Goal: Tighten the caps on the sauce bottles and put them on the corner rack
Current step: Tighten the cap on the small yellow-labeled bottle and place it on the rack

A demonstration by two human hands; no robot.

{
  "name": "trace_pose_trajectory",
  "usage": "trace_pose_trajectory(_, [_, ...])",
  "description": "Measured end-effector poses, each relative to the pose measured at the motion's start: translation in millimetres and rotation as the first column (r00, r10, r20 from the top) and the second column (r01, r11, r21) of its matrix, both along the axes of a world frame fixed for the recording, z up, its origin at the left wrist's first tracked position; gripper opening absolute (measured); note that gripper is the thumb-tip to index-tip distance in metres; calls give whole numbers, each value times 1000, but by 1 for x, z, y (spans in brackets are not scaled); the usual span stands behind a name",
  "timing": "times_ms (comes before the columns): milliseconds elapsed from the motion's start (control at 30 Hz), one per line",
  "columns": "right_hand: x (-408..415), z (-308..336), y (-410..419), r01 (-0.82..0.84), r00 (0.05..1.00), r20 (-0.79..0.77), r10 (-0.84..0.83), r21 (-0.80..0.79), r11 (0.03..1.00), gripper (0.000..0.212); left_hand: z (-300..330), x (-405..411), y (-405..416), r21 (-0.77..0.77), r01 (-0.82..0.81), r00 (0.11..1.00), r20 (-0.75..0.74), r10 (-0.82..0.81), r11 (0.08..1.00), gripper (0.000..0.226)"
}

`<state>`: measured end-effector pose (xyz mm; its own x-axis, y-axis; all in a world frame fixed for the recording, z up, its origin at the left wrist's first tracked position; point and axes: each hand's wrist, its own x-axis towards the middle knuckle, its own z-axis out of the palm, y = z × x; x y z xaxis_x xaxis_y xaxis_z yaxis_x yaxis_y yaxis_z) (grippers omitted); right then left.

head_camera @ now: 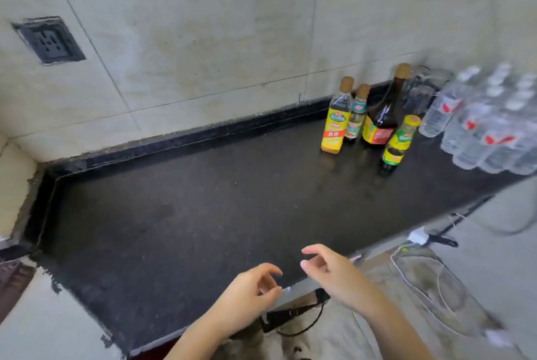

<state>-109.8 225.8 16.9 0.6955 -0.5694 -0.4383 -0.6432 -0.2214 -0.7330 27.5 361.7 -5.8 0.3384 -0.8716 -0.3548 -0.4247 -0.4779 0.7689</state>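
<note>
Several sauce bottles stand together at the far right of the dark countertop (203, 214). A yellow-labelled bottle (335, 124) has a tan cap. Just right of it is a smaller bottle with a green-white label (356, 118). Behind them rises a tall dark bottle (383, 115) with a red and yellow label. In front stands a small dark bottle (398, 144) with a yellow-green label. My left hand (250, 292) and my right hand (331, 269) hover over the counter's near edge, fingers curled apart, holding nothing, far from the bottles. No rack is in view.
A shrink-wrapped pack of water bottles (491, 124) fills the counter's right end, with clear glassware (421, 92) behind the sauces. A wall socket (49, 41) sits on the tiled wall at left. A white plug and cables (418, 237) lie on the floor at right.
</note>
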Motion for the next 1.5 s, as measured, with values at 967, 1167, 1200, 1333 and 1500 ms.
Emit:
trace_pose_trajectory(967, [-197, -5, -305, 282, 959, 47, -281, -22, 959, 11, -2, -111, -299, -58, -81, 996, 28, 83, 995, 11])
trace_pose_trajectory(1167, [-181, -3, -370, 214, 977, 3, -214, -29, 976, 18, -10, -112, -381, -39, 8, 1000, -12, -9, 999, 11])
trace_pose_trajectory(1200, [-181, 0, -383, 226, 974, 12, -225, -36, 974, 16, -7, -110, -395, -47, 14, 1000, -14, -15, 999, 12])
trace_pose_trajectory(1333, [-163, 6, -433, 246, 969, 57, -242, -72, 967, 13, 2, -88, -433, -50, -53, 999, 3, 53, 997, 14])
trace_pose_trajectory(1500, [-115, 14, -475, 60, 997, 61, -54, -94, 994, 24, -5, -76, -446, -30, -210, 977, 22, 211, 977, 15])
